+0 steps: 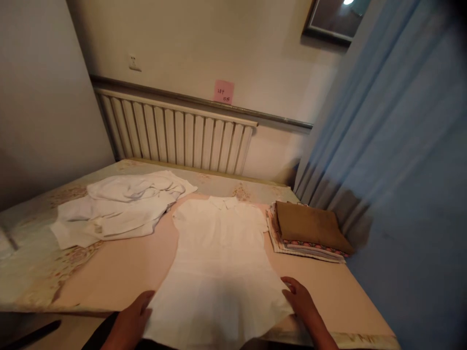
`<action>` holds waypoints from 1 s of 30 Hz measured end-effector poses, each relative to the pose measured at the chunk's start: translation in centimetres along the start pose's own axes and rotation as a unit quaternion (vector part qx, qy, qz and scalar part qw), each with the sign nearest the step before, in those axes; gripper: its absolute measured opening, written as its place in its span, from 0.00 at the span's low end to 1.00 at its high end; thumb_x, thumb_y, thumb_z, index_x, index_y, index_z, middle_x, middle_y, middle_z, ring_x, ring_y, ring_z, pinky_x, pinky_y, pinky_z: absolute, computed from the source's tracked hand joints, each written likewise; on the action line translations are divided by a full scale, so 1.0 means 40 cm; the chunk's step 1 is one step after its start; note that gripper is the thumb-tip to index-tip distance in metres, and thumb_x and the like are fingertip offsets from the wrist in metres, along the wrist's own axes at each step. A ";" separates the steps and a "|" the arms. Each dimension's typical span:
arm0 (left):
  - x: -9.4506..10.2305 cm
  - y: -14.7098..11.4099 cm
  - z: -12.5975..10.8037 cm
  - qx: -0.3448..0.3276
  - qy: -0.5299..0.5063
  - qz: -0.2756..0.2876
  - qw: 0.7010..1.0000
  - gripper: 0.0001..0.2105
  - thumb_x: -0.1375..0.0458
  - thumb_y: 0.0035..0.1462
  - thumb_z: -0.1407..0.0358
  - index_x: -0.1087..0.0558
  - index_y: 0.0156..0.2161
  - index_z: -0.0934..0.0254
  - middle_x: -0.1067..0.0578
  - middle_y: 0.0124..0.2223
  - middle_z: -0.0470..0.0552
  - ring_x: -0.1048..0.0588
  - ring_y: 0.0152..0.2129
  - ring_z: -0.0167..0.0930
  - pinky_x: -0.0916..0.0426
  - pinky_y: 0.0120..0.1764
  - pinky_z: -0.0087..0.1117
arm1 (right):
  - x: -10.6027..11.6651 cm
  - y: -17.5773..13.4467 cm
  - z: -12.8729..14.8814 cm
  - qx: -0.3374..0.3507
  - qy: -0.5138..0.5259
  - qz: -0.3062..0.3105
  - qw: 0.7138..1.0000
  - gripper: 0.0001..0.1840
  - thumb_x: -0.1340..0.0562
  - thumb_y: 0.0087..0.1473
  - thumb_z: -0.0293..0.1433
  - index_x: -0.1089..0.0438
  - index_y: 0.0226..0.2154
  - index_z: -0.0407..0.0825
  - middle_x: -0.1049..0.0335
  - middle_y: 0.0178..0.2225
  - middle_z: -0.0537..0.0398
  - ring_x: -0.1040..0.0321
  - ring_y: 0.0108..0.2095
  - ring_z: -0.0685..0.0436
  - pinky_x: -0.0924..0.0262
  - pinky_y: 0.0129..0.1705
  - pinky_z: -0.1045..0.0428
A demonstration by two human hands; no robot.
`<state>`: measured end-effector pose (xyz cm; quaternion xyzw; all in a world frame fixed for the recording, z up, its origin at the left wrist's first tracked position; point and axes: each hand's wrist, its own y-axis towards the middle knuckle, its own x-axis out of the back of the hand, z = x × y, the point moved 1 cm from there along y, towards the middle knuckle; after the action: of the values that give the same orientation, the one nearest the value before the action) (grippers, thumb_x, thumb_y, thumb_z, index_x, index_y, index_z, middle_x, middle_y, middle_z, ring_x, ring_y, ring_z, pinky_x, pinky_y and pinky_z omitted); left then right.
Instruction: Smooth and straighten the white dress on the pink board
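A white short-sleeved shirt (219, 262) with a collar lies spread out on a pink cloth (134, 272), its collar at the far end and its hem near me. At the left side of the hem, my left hand (133, 313) pinches the fabric between thumb and fingers. My right hand (297, 297) grips the opposite side near the hem, its fingertips partly hidden. The bottom of the shirt reaches over the near edge of the table.
Crumpled white garments (124, 204) lie to the left on a floral tablecloth (25, 272). On the right sits a folded stack of cloth with a brown piece (310, 224) on top, beside a blue curtain (394, 194). A radiator (182, 133) stands behind the table.
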<state>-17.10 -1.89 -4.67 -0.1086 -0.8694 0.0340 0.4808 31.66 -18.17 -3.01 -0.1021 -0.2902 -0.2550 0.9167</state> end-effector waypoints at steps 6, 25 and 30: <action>0.005 -0.044 -0.031 -0.069 0.139 -0.014 0.988 0.22 0.57 0.57 0.66 0.35 0.56 0.64 0.26 0.52 0.57 0.27 0.48 0.38 0.37 0.52 0.39 | -0.002 0.005 -0.009 0.091 -0.235 -0.071 0.965 0.21 0.45 0.46 0.31 0.26 0.44 0.48 0.25 0.43 0.46 0.28 0.45 0.39 0.37 0.50 0.47; -0.204 0.153 -0.296 -0.307 0.221 -0.196 0.905 0.23 0.55 0.62 0.60 0.35 0.59 0.65 0.37 0.63 0.56 0.41 0.60 0.42 0.47 0.59 0.49 | -0.216 0.102 0.060 0.263 -0.223 -0.039 0.938 0.24 0.45 0.52 0.29 0.32 0.52 0.47 0.37 0.57 0.47 0.43 0.60 0.38 0.48 0.61 0.40; -0.209 0.153 -0.277 -0.330 0.235 -0.227 0.886 0.22 0.55 0.62 0.60 0.35 0.59 0.63 0.36 0.62 0.54 0.41 0.60 0.41 0.46 0.59 0.48 | -0.148 0.253 0.136 0.095 -0.018 -0.107 0.989 0.18 0.45 0.52 0.35 0.25 0.41 0.47 0.25 0.43 0.49 0.30 0.47 0.39 0.39 0.54 0.43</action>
<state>-2.49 1.72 -6.68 -0.0654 -0.6927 -0.3915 0.6023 30.22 -5.34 -2.46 0.0128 -0.3390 -0.3212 0.8842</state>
